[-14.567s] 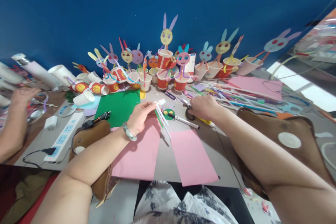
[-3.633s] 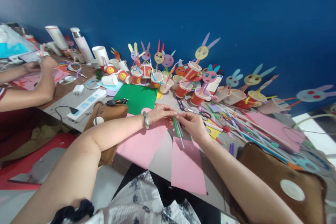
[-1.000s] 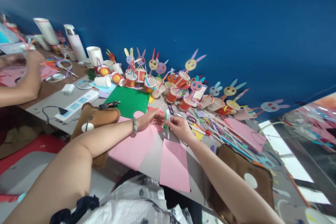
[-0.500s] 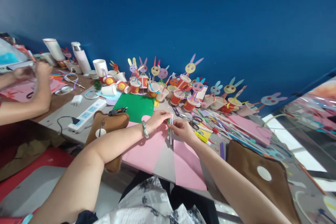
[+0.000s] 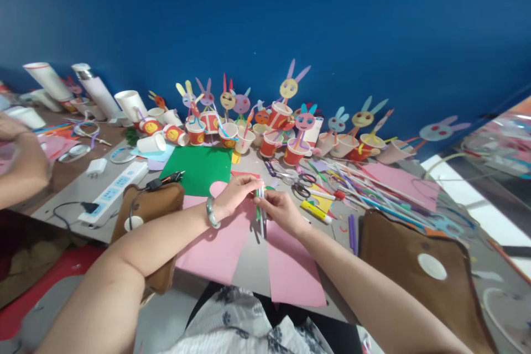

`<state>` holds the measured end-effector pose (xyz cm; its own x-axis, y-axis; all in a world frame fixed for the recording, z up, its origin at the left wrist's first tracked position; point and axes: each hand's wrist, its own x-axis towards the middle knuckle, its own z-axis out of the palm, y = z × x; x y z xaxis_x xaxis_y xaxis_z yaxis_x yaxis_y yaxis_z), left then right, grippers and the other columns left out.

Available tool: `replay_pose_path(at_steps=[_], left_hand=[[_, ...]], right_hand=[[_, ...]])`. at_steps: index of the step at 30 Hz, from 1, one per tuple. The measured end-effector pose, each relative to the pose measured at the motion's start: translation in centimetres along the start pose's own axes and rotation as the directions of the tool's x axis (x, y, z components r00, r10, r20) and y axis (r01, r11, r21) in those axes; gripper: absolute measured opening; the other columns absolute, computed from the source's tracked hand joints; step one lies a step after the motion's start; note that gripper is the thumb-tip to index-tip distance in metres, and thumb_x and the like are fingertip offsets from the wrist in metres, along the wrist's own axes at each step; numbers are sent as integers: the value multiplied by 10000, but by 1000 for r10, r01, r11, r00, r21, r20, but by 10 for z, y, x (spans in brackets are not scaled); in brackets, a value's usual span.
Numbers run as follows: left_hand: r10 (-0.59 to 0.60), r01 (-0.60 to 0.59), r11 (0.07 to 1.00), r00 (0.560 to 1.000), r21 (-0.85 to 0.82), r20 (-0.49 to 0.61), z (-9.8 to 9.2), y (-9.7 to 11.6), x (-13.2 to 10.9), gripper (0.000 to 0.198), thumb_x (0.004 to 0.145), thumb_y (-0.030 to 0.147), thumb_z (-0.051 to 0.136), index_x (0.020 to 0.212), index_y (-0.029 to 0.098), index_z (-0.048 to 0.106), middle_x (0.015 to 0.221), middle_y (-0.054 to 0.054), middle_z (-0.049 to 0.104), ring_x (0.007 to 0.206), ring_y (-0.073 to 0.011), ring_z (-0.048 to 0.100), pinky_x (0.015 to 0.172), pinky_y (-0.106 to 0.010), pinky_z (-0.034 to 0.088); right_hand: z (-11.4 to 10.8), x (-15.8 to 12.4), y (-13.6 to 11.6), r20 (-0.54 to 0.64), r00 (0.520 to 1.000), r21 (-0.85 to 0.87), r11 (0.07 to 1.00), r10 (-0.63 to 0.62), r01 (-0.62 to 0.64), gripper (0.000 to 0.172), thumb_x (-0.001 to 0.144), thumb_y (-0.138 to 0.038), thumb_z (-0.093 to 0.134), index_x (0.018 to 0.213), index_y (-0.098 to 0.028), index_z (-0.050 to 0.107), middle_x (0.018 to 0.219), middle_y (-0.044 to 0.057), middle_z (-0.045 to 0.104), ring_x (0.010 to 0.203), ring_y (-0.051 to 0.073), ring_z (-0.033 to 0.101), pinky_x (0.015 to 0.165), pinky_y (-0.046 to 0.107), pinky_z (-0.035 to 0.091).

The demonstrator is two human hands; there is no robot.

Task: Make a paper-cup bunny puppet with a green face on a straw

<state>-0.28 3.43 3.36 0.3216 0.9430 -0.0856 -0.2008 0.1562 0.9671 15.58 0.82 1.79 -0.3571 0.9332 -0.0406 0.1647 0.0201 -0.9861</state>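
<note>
My left hand (image 5: pixel 236 193) and my right hand (image 5: pixel 282 211) meet above the table, both pinching a small bundle of thin straws (image 5: pixel 261 215), green and white, that hangs almost upright between them. A pale bangle (image 5: pixel 212 213) circles my left wrist. Under the hands lie two pink paper sheets (image 5: pixel 292 271) and, further back, a green sheet (image 5: pixel 198 168). Behind them stands a row of paper cups with bunny faces on sticks (image 5: pixel 290 121).
Scissors (image 5: pixel 299 188), a yellow glue stick (image 5: pixel 316 212) and several loose straws (image 5: pixel 373 199) lie to the right. Brown pouches (image 5: pixel 418 276) sit at both sides. A white power strip (image 5: pixel 112 193) lies left, near another person's arm (image 5: pixel 20 166).
The straw bundle has gone from slanted to almost upright between my hands. The view has swung about. The other person's arm has shifted on the left.
</note>
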Motion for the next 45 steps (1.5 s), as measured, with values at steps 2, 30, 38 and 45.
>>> replay_pose_path(at_steps=[2,30,38,45], left_hand=[[38,-40,997,999,68,29,0,0,-1,360,744,473,737,658,151,600,652,18,570,623,-97,489,616,-236,384],[36,-37,998,999,51,21,-6,-10,5,420,733,551,754,686,140,681,642,-2,613,623,-108,547,652,-255,440],[199,-191,973,978,134,-55,-8,-16,11,344,815,477,716,943,158,720,915,-56,704,901,-154,639,883,-296,491],[306,-290,885,952,365,16,-1,9,10,190,828,186,634,1016,163,652,979,-57,690,919,-150,650,851,-278,511]], right_hand=[[1,-1,1,3,1000,8,1000,-17,17,556,754,-704,663,610,-197,488,516,-61,397,471,72,346,456,238,255],[4,-1,13,-86,992,-147,986,-95,81,509,823,-626,629,592,-207,458,515,-50,410,494,87,351,469,242,272],[0,7,29,-97,995,-59,998,-31,25,410,771,-589,672,789,-191,573,548,-34,541,451,104,414,455,251,282],[-4,6,35,-123,982,-400,913,-144,84,427,816,-430,599,1138,-149,582,557,-44,578,507,148,518,537,264,369]])
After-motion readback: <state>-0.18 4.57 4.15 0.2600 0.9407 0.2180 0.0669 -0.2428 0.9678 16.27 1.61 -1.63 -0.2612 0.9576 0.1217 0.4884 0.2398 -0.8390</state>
